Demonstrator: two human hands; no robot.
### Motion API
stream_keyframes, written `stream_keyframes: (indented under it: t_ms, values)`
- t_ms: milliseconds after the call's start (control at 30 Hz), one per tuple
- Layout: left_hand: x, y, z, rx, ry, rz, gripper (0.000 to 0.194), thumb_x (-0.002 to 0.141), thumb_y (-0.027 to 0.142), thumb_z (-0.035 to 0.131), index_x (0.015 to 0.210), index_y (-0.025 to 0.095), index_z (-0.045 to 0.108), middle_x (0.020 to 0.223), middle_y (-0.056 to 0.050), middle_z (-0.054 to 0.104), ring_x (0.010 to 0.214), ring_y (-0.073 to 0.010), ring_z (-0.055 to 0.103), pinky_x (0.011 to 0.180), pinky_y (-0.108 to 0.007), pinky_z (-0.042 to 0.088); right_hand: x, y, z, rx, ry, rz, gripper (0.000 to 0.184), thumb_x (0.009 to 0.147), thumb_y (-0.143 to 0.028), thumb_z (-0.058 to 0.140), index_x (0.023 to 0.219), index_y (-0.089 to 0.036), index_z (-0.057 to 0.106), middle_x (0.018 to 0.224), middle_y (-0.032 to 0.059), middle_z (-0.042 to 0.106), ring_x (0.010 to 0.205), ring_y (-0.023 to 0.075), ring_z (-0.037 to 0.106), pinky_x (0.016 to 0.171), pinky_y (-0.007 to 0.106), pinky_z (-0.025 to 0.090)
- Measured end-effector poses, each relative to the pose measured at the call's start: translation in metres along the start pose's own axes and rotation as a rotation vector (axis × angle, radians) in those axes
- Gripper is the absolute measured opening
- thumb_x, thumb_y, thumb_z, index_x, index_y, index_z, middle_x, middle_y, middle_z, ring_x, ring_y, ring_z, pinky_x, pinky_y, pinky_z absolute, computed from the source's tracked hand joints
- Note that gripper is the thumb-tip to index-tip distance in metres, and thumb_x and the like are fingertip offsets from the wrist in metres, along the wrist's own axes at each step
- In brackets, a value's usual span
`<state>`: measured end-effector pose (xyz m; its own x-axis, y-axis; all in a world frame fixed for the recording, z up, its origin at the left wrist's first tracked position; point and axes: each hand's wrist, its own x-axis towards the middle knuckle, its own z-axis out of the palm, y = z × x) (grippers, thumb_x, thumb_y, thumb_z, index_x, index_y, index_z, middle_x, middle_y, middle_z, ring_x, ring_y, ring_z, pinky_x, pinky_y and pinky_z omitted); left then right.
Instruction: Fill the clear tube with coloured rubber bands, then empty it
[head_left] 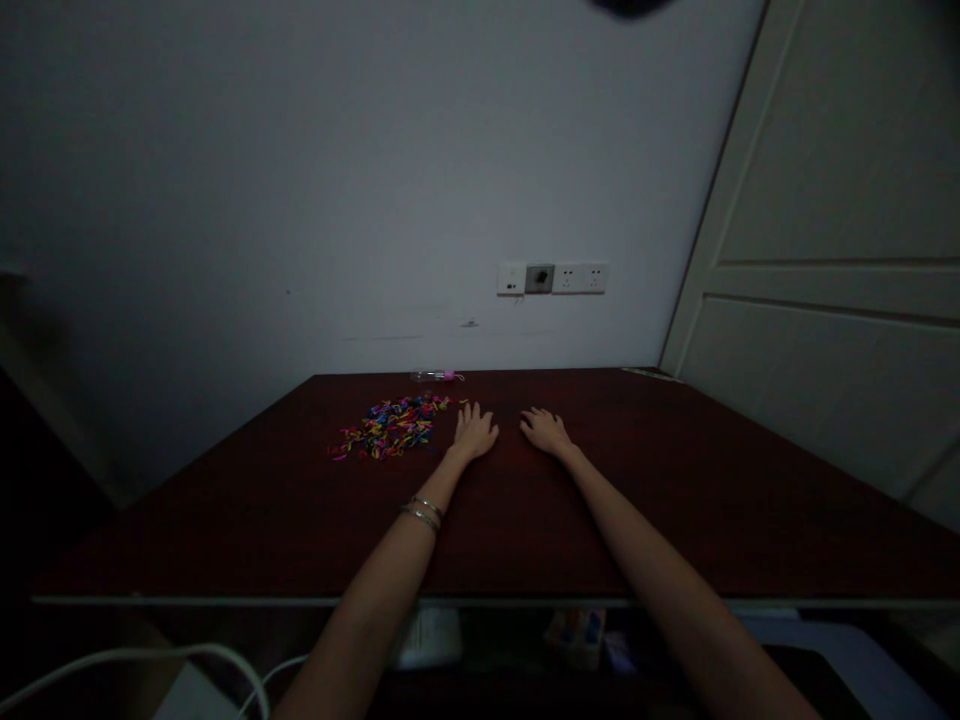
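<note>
Dark red wood-look desk fills lower half of frame, pretty smooth. Pile of bright elastic-looking loops sits left of centre, thin and tangled, long axis slanting lower left to upper right. My left hand is nearer, just right of pile; right hand further over. Both palms down, fingers loosely spread, holding nothing tbh. Clear pink-capped tube lies sideways, just above pile in frame.
</note>
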<state>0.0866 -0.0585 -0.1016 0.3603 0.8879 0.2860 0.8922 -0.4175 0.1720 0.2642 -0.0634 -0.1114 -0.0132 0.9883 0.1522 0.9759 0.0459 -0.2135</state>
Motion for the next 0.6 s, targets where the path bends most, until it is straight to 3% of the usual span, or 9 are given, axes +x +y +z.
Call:
stream_keyframes:
  t_ms: [133,600]
  values:
    - [0.0009,-0.006,0.0042,-0.003,-0.148,-0.051,0.052,0.087,0.044,0.028,0.132,0.018,0.038,0.141,-0.016,0.032,0.13,-0.032,0.026,0.103,-0.047,0.022,-0.0009,-0.0007,-0.0013,-0.004,0.003,-0.009,0.05,0.088,-0.04,0.028,0.131,-0.018,0.043,0.142,0.0104,0.034,0.13,0.0286,0.027,0.102,0.05,0.02]
    - [0.001,-0.0069,0.0026,0.003,-0.147,-0.043,0.053,0.087,0.043,0.027,0.132,0.018,0.038,0.141,-0.016,0.032,0.13,-0.0304,0.026,0.104,-0.044,0.022,-0.0028,-0.0008,-0.0022,-0.012,0.004,-0.013,0.049,0.088,-0.038,0.029,0.13,-0.019,0.044,0.142,0.0103,0.035,0.13,0.0283,0.027,0.102,0.049,0.02]
